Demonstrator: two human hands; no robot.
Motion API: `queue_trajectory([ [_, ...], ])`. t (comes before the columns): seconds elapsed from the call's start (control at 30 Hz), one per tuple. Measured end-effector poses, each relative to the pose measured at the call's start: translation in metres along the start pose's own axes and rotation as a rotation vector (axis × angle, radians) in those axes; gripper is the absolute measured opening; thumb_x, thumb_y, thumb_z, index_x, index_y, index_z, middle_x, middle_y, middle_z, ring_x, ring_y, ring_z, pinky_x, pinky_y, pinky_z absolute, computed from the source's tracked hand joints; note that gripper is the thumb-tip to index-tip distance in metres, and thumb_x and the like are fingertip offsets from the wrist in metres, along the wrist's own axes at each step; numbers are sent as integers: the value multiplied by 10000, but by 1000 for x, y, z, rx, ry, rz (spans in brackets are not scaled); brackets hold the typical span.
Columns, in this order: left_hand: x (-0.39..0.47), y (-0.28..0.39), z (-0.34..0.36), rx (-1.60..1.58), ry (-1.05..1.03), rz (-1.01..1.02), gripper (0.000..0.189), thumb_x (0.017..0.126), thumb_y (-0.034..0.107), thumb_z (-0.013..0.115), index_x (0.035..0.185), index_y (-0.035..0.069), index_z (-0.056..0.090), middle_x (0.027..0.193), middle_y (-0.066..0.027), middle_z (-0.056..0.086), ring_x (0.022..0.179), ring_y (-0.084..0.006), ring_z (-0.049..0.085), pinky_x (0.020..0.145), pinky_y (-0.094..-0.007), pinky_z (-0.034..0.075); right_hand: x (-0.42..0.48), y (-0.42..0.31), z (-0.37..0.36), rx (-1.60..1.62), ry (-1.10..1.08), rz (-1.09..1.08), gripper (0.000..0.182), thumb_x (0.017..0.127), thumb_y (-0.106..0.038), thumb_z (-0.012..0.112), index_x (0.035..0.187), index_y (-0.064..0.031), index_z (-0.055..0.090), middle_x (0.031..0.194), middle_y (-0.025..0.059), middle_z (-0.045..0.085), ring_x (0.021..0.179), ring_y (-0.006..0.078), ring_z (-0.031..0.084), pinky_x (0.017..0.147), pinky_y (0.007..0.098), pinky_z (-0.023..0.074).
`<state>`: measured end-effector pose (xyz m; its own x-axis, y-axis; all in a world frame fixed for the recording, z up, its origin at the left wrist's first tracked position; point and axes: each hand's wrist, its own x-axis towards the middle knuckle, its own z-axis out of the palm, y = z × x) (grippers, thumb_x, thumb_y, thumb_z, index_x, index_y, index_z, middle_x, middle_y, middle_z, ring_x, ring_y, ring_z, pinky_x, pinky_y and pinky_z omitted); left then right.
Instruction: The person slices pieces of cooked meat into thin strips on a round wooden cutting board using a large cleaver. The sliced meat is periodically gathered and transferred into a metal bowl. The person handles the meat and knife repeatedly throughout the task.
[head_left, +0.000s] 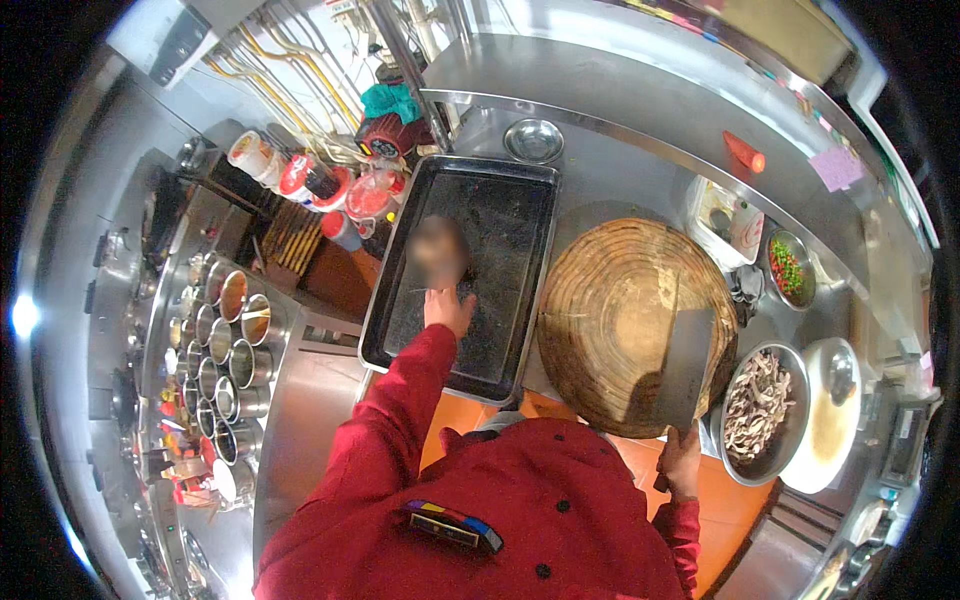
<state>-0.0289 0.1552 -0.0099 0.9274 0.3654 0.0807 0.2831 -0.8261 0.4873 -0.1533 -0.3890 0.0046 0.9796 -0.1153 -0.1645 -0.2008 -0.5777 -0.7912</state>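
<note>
My left hand (448, 307) reaches over a rectangular black tray (491, 315) with a raised rim. A blurred patch covers the fingertips and whatever lies under them, so I cannot make out whether they hold anything. The thumb points away from the other fingers. My right hand (681, 461) is closed around the handle of a cleaver (684, 367). Its broad blade extends over the right part of a round wooden chopping block (607, 322), which shows ring-like grain and a pale, worn middle.
Right of the block stand a metal bowl of sliced greyish food (759, 409), a white lid (829, 420) and a bowl of chopped red and green pieces (787, 266). Behind the tray sits a small metal bowl (533, 141). A steel shelf (600, 82) overhangs the counter. Several metal canisters (241, 364) stand left.
</note>
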Motion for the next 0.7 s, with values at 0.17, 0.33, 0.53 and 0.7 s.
queue_trajectory([
  [0.17,49,-24,36,217,105,90,709,815,384,823,1427,170,539,1387,-308,469,1279,-511,437,1076,-558,408,-1,-106,-9,-23,-93,437,320,1034,-133,527,1322,-3,474,871,119,652,610,196,620,550,373,527],
  [0.33,68,-33,59,202,120,-13,586,767,384,858,1248,201,577,1322,-276,508,1268,-479,473,1039,-541,448,-6,-108,9,-122,76,411,358,1015,-152,544,1347,-53,453,703,109,581,477,192,552,426,375,447],
  [0.53,78,-52,39,115,54,-25,411,761,160,791,1129,146,607,1243,-165,609,1212,-418,576,979,-497,506,-15,-135,16,-133,64,351,460,992,-149,576,1381,60,446,835,159,631,552,256,603,516,413,504],
  [0.7,68,-49,5,-361,85,-185,289,805,74,764,1049,100,611,1026,-90,685,957,-315,681,839,-413,539,-12,-132,7,-110,29,314,347,968,-102,580,1262,62,495,809,152,618,550,243,621,492,407,502],
])
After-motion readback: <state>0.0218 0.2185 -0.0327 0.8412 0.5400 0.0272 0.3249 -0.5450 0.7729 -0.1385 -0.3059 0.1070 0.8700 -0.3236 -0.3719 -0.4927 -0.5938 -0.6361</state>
